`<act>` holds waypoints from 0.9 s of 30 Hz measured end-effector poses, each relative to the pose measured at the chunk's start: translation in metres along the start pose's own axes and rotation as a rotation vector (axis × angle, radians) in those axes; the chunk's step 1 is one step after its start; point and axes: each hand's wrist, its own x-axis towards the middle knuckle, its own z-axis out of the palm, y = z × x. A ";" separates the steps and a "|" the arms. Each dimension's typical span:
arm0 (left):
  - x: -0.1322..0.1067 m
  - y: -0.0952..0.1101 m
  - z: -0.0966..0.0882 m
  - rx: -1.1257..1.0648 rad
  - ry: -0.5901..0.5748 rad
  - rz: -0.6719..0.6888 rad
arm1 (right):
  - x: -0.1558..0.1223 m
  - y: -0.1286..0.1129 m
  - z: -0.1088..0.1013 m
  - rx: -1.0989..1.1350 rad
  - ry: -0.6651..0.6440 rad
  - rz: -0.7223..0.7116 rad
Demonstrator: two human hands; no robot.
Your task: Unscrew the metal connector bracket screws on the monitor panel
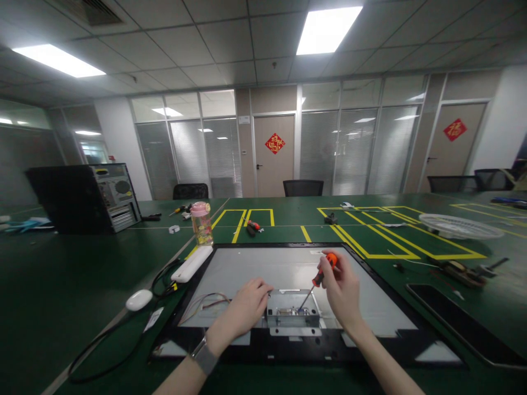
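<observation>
My right hand [345, 291] is closed around the orange-and-black handle of a screwdriver [318, 278]. Its shaft slants down to the left, and the tip reaches into a silver metal bracket [294, 331]. The bracket, box-shaped with small parts inside, sits near the front edge of a large flat display panel [242, 263] in a black frame. At the bracket's left end, my left hand [249, 302] holds its upper corner, the fingers close together and the thumb hidden. A watch [205, 355] is on my left wrist. Thin coloured wires [209, 300] lie left of that hand.
Left of the panel are a white power strip [192, 264], a white mouse [139, 300], black cables and a pink-lidded bottle [201, 224]. An open computer case [82, 197] stands farther back. On the right lie a long black panel [463, 323] and a round white grille [459, 226].
</observation>
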 end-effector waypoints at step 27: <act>0.000 0.003 -0.001 -0.006 0.008 -0.008 | -0.020 -0.004 0.020 0.105 -0.370 -0.084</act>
